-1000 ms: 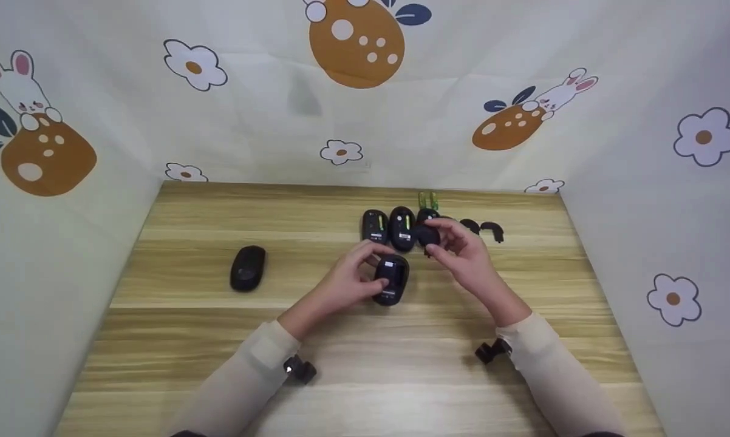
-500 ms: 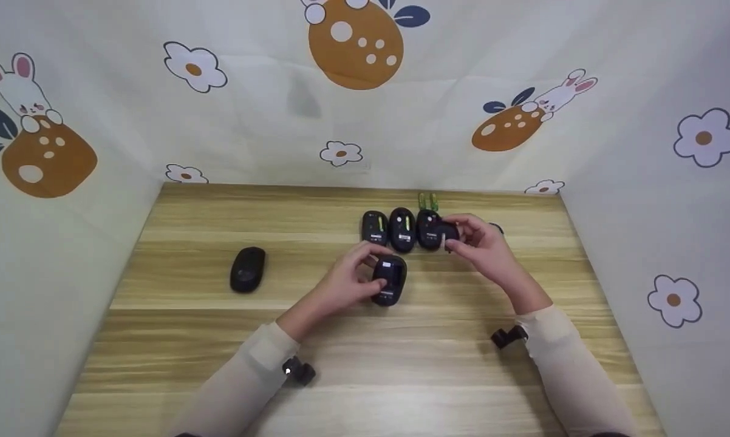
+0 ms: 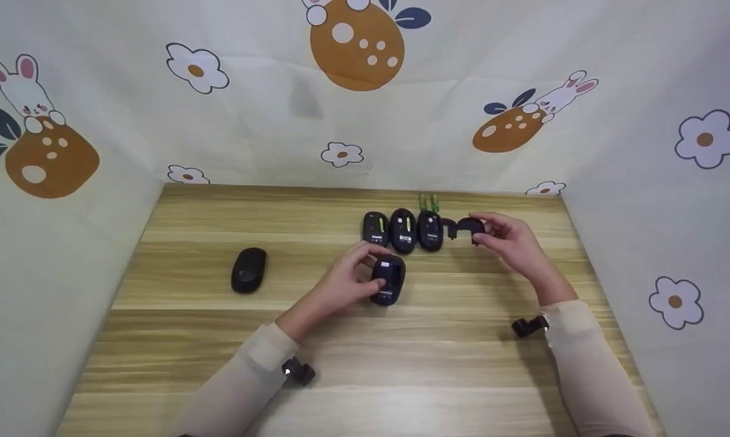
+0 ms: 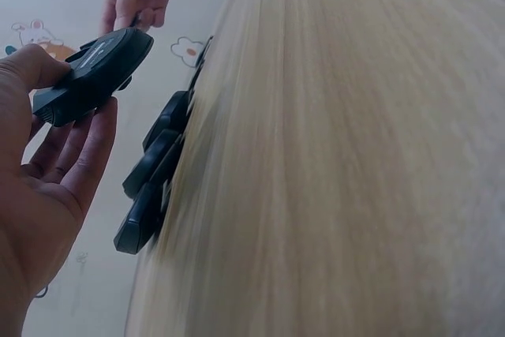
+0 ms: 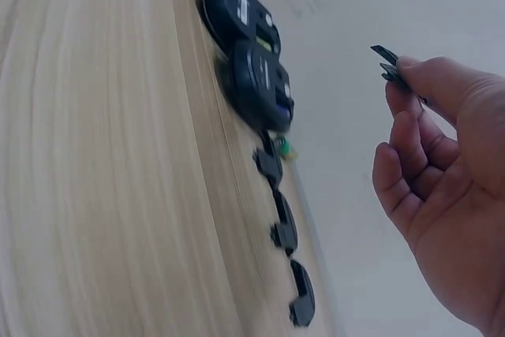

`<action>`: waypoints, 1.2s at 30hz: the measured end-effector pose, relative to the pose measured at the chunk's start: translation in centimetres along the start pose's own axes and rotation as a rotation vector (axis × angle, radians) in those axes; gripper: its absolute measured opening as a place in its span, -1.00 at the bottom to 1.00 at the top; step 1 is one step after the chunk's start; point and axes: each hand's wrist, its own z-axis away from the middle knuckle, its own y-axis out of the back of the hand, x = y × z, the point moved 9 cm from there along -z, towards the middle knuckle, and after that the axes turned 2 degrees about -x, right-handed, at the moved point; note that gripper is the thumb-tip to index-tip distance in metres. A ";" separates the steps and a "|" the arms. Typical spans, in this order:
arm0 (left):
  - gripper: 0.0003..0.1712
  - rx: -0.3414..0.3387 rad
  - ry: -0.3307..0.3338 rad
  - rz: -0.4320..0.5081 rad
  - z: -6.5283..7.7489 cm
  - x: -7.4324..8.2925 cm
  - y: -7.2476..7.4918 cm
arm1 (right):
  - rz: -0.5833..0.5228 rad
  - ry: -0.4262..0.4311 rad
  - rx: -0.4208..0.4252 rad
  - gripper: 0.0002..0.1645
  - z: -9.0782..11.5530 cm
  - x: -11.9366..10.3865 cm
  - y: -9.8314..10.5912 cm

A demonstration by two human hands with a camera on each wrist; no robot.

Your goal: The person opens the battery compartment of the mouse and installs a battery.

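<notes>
In my left hand [image 3: 350, 276] is a black computer mouse [image 3: 392, 276], underside up, its battery compartment uncovered. The left wrist view shows this mouse [image 4: 99, 76] raised off the table, thumb on its underside and fingers beneath. My right hand [image 3: 514, 246] pinches a thin black battery cover [image 3: 471, 225] between thumb and fingertips. In the right wrist view that cover [image 5: 390, 65] is seen nearly edge-on, off the table. Three more curved battery covers [image 5: 284, 226] lie in a line on the table; in the head view one cover [image 3: 447, 227] shows left of my right hand.
Three black mice lie belly-up in a row: a left one [image 3: 375, 226], a middle one [image 3: 403, 230] and a right one [image 3: 430, 230]. Batteries show in the left and middle ones. Two green batteries [image 3: 429, 202] lie behind them. Another mouse [image 3: 248, 270] rests upright at left.
My right hand has moved right with the battery cover, away from the held mouse and the right mouse of the row. My left hand and its mouse have stayed nearly still.
</notes>
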 end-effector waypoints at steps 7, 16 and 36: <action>-0.37 0.004 0.002 -0.009 0.1 0.0 0.1 | 0.074 -0.056 -0.001 -0.46 0.1 1.7 2.4; -0.38 0.012 -0.001 0.011 0.1 -0.2 0.3 | 0.207 -0.116 0.022 -0.45 0.5 2.1 4.8; -0.35 0.008 0.021 0.005 0.2 0.1 0.2 | 0.279 -0.200 0.072 -0.45 0.5 8.8 9.4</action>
